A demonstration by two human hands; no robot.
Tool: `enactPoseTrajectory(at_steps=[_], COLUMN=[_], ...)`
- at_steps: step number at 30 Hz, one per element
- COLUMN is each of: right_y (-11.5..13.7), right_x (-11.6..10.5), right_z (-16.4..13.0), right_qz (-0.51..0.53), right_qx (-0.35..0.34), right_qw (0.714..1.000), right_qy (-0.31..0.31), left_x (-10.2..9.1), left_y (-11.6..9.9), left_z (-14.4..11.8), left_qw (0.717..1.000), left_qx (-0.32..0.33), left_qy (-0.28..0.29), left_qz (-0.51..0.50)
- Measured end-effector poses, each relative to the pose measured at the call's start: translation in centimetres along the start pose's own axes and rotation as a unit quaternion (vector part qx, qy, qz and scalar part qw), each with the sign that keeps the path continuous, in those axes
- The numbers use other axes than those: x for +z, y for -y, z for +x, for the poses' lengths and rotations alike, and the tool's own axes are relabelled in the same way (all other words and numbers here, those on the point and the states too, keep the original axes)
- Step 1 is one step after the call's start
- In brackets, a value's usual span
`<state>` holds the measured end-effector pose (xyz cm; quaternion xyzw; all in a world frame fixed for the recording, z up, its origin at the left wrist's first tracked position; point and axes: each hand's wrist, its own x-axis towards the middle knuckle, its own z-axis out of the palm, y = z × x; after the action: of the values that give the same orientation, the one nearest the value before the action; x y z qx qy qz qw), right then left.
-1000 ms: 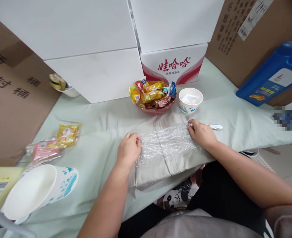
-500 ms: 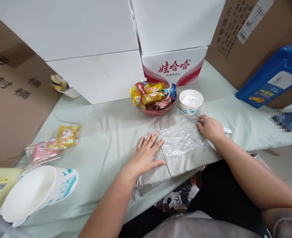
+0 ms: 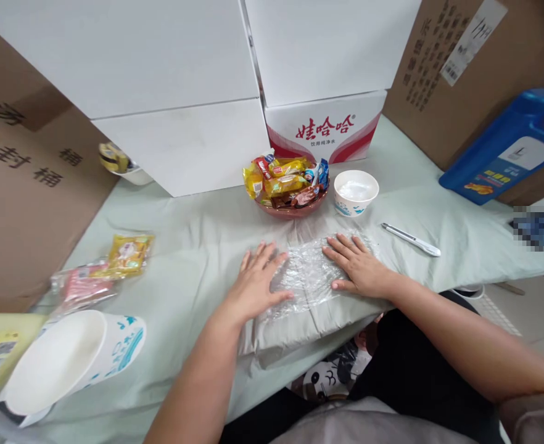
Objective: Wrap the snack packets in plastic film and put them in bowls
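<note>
Right hand (image 3: 359, 268) shifted onto plastic wrap (image 3: 309, 274)

A pale green cloth covers the table (image 3: 198, 234); white boxes (image 3: 170, 80) stack behind it, brown cartons (image 3: 17, 185) flanking either side.

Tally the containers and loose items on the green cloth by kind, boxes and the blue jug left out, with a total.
Paper bowls: 2, one upright, one on its side
Bowl of wrapped snacks: 1
Loose snack packets: 2, yellow, pink
Plastic wrap sheet: 1, under the left hand and right hand
Utility knife: 1
Total: 7
</note>
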<state>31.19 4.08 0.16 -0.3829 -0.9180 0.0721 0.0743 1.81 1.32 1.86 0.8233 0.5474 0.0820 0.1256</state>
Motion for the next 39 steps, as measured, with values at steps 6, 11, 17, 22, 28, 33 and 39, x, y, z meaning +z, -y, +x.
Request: enactPoseTrajectory(at_steps=[6, 11, 17, 22, 28, 33, 39], right_y=[-3.0, -5.5, -5.4, -4.8, -4.4, -4.1, -3.9], right_x=[-2.5, -2.1, -0.9, -0.3, -0.6, -1.0, -1.3], right_z=[-0.6, 0.3, 1.7, 2.0, 1.9, 1.7, 1.4], right_qz=[0.098, 0.1, 0.047, 0.021, 0.064, 0.12, 0.131], right_qx=[0.157, 0.296, 0.278, 0.246, 0.208, 0.211, 0.2], right_qw=[0.965, 0.933, 0.947, 0.952, 0.948, 0.929, 0.929], right_qy=[-0.184, -0.176, -0.157, -0.18, -0.23, -0.277, -0.282], left_x=[-2.0, -2.0, -1.7, -1.5, -1.6, -1.9, -2.2], left_y=[2.4, 2.0, 1.8, 2.0, 2.0, 2.1, 1.5], left_z=[-0.3, 0.2, 0.3, 0.3, 0.3, 0.2, 0.1], left_qw=[0.96, 0.953, 0.951, 0.951, 0.949, 0.944, 0.912], left_qx=[-0.233, -0.284, -0.28, -0.272, -0.269, -0.252, -0.253], left_qy=[-0.156, -0.075, -0.07, -0.096, -0.093, -0.133, -0.188], left_qz=[-0.027, -0.079, -0.108, -0.109, -0.134, -0.164, -0.263])
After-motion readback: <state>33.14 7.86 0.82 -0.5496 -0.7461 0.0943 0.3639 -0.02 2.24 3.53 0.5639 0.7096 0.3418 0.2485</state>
